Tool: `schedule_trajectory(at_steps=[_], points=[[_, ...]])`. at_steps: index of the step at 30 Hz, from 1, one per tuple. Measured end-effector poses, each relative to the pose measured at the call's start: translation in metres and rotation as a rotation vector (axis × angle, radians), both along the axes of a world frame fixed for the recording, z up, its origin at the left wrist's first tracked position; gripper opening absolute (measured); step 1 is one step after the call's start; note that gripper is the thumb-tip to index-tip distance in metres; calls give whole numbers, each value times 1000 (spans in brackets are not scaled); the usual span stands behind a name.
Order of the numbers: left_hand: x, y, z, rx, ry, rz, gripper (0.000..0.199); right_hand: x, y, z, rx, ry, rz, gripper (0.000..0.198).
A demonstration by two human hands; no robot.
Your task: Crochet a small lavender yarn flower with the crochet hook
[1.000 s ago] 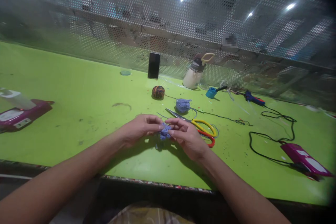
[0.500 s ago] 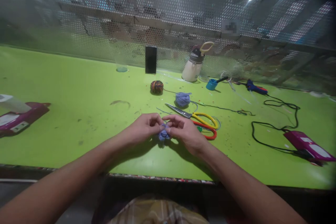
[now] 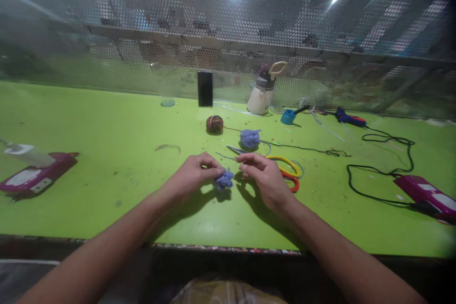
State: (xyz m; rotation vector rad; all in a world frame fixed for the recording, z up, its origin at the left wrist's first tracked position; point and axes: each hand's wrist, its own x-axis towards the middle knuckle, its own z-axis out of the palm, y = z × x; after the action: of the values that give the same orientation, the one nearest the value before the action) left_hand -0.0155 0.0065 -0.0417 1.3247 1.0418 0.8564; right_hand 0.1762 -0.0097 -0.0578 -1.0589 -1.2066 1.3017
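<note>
A small bunch of purple yarn (image 3: pixel 224 179) with loop-like lobes is pinched between the thumb and fingers of my left hand (image 3: pixel 196 171), just above the table. My right hand (image 3: pixel 263 175) is a short way to its right, thumb and fingers apart, with nothing visible in them. Partly behind the right hand lie scissors (image 3: pixel 288 165) with one yellow and one red handle, blades toward the left. Beyond them sits a ball of purple yarn (image 3: pixel 250 138), and left of that a dark multicoloured yarn ball (image 3: pixel 214 125).
The green table (image 3: pixel 142 209) meets a perforated metal screen (image 3: pixel 135 52). Along the back stand a phone (image 3: pixel 205 89), a white bottle (image 3: pixel 261 97), a blue pot (image 3: pixel 288 117) and a glue gun (image 3: pixel 351 118). Purple power strips lie left (image 3: pixel 37 175) and right (image 3: pixel 425 194), the right one with a black cable.
My right hand has let go of the purple yarn bunch and moved right, away from it. My left hand still holds the bunch. The camera view has shifted slightly.
</note>
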Motion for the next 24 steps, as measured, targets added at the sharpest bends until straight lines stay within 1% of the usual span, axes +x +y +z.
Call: schedule_trajectory(at_steps=[5, 6, 8, 12, 15, 17, 20, 21, 22, 24], points=[[-4, 1, 2, -17, 36, -79, 16, -3, -5, 7, -9, -10, 244, 31], [-4, 2, 1, -19, 39, -87, 16, -4, -5, 7, -12, -11, 264, 31], [-5, 2, -1, -25, 34, -100, 18, -4, -4, 5, -17, -22, 264, 26], [-3, -1, 0, -43, -10, -118, 18, -2, -1, 0, -18, -70, 210, 9], [-1, -3, 2, -71, -40, -141, 17, 0, 3, -1, 1, -90, 134, 5], [0, -4, 2, -92, -54, -147, 16, 3, 6, -1, 16, -88, 57, 10], [1, -2, 0, -118, -67, -122, 17, 10, 10, 2, 49, -68, -87, 27], [1, -1, -1, -124, -72, -105, 17, 12, 10, 3, 60, -59, -128, 28], [1, 0, -2, -127, -78, -84, 16, 14, 11, 4, 69, -54, -154, 24], [1, 2, -4, -127, -98, -35, 16, 13, 9, 5, 68, -57, -141, 6]])
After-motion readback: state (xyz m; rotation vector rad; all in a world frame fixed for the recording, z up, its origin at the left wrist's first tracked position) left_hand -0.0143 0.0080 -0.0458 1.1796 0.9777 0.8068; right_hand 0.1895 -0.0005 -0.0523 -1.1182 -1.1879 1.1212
